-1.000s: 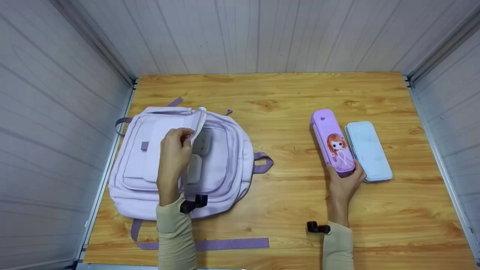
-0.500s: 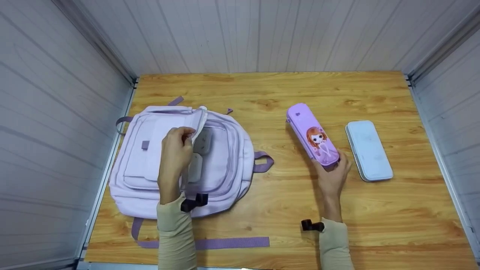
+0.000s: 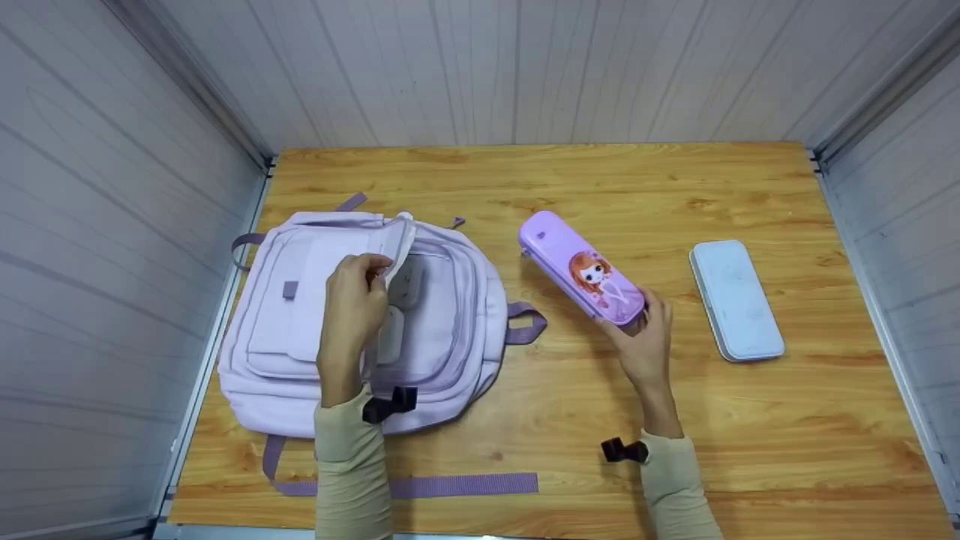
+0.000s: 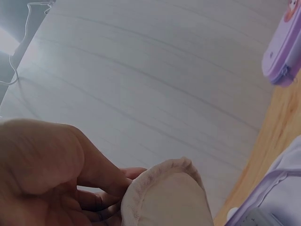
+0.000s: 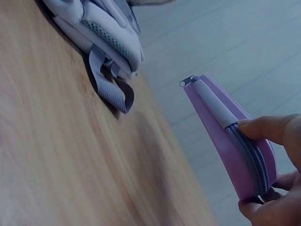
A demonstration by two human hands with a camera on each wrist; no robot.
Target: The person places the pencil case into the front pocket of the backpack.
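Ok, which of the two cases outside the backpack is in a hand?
The purple case with the printed doll: the right hand grips its near end above the table. The pale blue case lies on the table, untouched.

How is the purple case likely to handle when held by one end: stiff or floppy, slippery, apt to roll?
The purple case is probably stiff: held near one end by the right hand, it shows no sag. Its smooth-looking surface may be slightly slippery. Its long, flat-faced shape suggests it wouldn't roll readily.
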